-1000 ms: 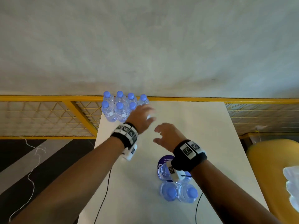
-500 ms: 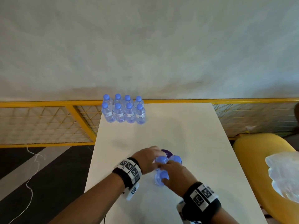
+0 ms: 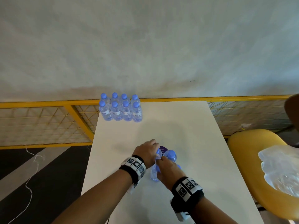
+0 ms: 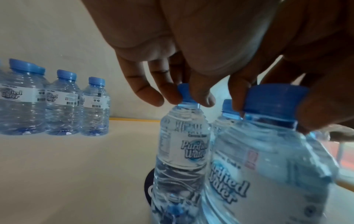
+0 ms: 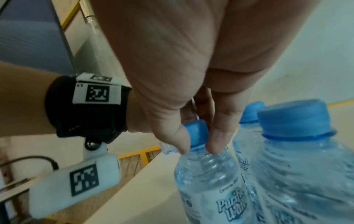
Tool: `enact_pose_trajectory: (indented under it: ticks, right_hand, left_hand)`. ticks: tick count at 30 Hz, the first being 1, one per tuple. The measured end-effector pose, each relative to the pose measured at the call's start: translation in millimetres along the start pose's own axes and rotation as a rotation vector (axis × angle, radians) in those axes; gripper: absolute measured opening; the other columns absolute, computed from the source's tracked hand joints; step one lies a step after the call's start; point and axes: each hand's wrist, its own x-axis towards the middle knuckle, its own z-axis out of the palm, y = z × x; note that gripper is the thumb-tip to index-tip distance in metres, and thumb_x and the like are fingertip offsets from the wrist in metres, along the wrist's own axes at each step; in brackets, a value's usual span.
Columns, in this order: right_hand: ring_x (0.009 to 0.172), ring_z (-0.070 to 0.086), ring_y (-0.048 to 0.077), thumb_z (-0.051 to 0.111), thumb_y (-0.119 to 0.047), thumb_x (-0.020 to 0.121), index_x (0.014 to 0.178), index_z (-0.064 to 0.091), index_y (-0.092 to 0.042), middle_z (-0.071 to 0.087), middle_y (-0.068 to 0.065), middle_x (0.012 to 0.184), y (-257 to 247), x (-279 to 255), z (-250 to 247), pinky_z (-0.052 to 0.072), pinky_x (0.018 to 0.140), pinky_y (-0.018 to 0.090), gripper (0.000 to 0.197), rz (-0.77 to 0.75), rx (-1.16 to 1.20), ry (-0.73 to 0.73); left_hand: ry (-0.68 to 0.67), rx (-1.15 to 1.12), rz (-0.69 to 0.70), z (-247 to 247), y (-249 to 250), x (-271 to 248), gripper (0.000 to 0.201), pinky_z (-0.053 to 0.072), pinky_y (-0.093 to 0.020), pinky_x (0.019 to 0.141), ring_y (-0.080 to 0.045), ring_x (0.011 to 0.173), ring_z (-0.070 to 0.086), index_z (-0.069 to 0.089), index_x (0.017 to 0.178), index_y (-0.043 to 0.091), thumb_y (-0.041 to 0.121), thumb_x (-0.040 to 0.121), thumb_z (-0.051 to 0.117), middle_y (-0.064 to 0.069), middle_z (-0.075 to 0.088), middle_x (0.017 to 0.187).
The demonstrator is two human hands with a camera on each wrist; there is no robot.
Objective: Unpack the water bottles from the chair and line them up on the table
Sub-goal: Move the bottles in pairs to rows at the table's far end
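currently both hands sat over the near cluster of bottles [image 3: 170, 156] on the table [image 3: 202, 159], so we judged the step as picking the next pair to carry to the row. our left hand [image 3: 148, 152] pinched the blue cap of one bottle [image 4: 182, 145] between thumb and fingertips; our right hand [image 3: 168, 168] pinched the cap of the neighbouring bottle [image 5: 206, 178] the same way, fingers narrow around the neck. both bottles stood upright on the table, touching their cluster mates. eight lined-up bottles [image 3: 120, 109] stood in two rows of four at the far left corner, close to the far edge and the yellow railing [image 3: 210, 99]. the next move, we judged, calls for lifting straight up to clear the neighbours, then carrying forward and setting down just right of the existing rows. open tabletop lay between the cluster and the rows, and to the right of them. risk: the far and left edges sit close to the rows, so a push could tip a bottle off. the yellow chair [image 3: 242, 143] to the right held the crumpled plastic wrap [image 3: 281, 168]; whether any bottles remained there we could not tell.
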Motion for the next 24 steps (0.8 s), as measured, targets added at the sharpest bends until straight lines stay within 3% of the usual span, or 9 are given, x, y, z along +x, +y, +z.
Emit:
enact_pose_trajectory:
  ticks: [2, 5, 10, 18, 20, 24]
  right_hand:
    - [0.085, 0.065, 0.022, 0.070, -0.021, 0.079, 0.110, 0.064, -0.013, 0.059, 0.003, 0.101, 3, 6, -7, 0.046, 0.062, 0.025, 0.033, 0.048, 0.141, 0.043]
    - [0.098, 0.063, 0.027, 0.061, -0.026, 0.083, 0.114, 0.063, -0.016, 0.058, 0.005, 0.109, 10, 33, -23, 0.048, 0.078, 0.031, 0.033, 0.081, 0.178, 0.027]
    - [0.090, 0.063, 0.033, 0.066, -0.027, 0.080, 0.102, 0.065, -0.012, 0.057, 0.011, 0.103, 22, 97, -53, 0.049, 0.075, 0.033, 0.027, 0.099, 0.230, 0.077]
    - [0.102, 0.062, 0.033, 0.057, -0.019, 0.093, 0.118, 0.060, -0.008, 0.054, 0.013, 0.116, 38, 195, -57, 0.049, 0.086, 0.035, 0.027, 0.151, 0.200, 0.129]
    - [0.104, 0.062, 0.034, 0.054, -0.015, 0.094, 0.119, 0.060, -0.007, 0.054, 0.014, 0.117, 39, 214, -53, 0.049, 0.088, 0.036, 0.026, 0.154, 0.200, 0.139]
    - [0.103, 0.061, 0.032, 0.056, -0.012, 0.092, 0.117, 0.060, -0.006, 0.057, 0.014, 0.116, 37, 252, -52, 0.050, 0.089, 0.036, 0.027, 0.136, 0.178, 0.146]
  left_hand:
    - [0.054, -0.007, -0.034, -10, -3, 5, 0.015, 0.052, -0.039, 0.074, -0.025, 0.100, 0.058, 0.056, 0.100, 0.019, 0.033, 0.093, 0.056, 0.002, 0.052, 0.107]
    - [0.145, 0.007, -0.051, -33, -10, 22, 0.022, 0.054, -0.040, 0.080, -0.020, 0.106, 0.053, 0.060, 0.105, 0.020, 0.039, 0.094, 0.055, 0.003, 0.055, 0.109]
    - [0.206, 0.039, -0.042, -72, -30, 75, 0.026, 0.053, -0.042, 0.083, -0.020, 0.111, 0.050, 0.061, 0.114, 0.018, 0.039, 0.099, 0.057, 0.002, 0.057, 0.113]
    - [0.280, 0.187, -0.093, -102, -80, 173, 0.020, 0.045, -0.045, 0.086, -0.026, 0.118, 0.051, 0.062, 0.113, 0.022, 0.033, 0.097, 0.066, 0.004, 0.062, 0.114]
    - [0.280, 0.200, -0.114, -99, -91, 192, 0.016, 0.040, -0.045, 0.092, -0.025, 0.119, 0.050, 0.063, 0.110, 0.024, 0.031, 0.095, 0.066, 0.006, 0.064, 0.113]
    - [0.245, 0.213, -0.146, -87, -114, 224, 0.015, 0.034, -0.044, 0.088, -0.025, 0.115, 0.048, 0.062, 0.106, 0.028, 0.033, 0.093, 0.065, 0.009, 0.066, 0.109]
